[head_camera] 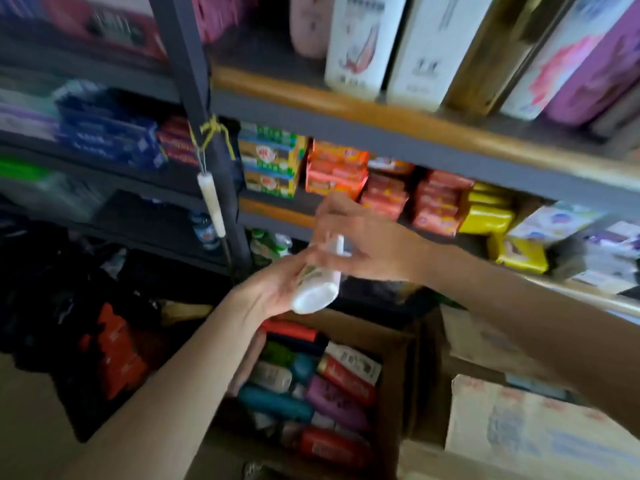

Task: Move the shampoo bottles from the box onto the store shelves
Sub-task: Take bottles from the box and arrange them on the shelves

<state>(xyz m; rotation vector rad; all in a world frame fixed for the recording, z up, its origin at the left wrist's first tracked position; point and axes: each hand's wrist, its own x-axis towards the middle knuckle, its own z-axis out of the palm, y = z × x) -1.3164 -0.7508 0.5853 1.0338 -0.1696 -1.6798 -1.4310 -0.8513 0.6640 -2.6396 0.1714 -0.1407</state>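
Nearest, the left hand [273, 289] curls round a white shampoo bottle [317, 289], held tilted above the cardboard box [398, 375]. Inside the box lie red, teal, purple and white bottles [311, 393]. The right hand [360, 244], fingers bent, touches the bottle's top. Large white bottles [360, 43] stand on the upper shelf [346, 102]; their labels are too blurred to read.

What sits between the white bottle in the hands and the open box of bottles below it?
Nothing: in the head view, the white bottle hangs directly above the open box, with only dark background showing in between.
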